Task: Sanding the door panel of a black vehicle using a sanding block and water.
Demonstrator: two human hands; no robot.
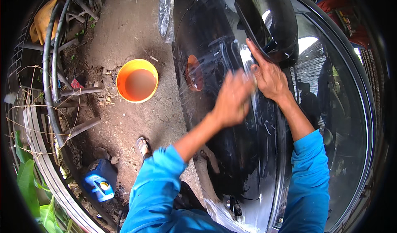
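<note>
A wet black car door [221,146], streaked with water and pale smears, lies before me. My left hand [233,98] is over its upper part, blurred by motion; its fingers are smeared and I cannot make out whether they hold anything. Just right of it, my right hand [271,80] rests on the door's upper edge below the black side mirror [273,22]. Its index finger stretches forward beside the mirror's base, with the thumb apart, and no object shows in it. The car's side window [343,121] is to the right of my right forearm.
An orange bucket [120,82] holding murky brown water stands on the dirt ground [111,34] left of the car. Nearer me is a blue jug [97,181]. A fence of metal pipes and wooden slats [45,150] runs along the left. A wheel [165,14] shows ahead.
</note>
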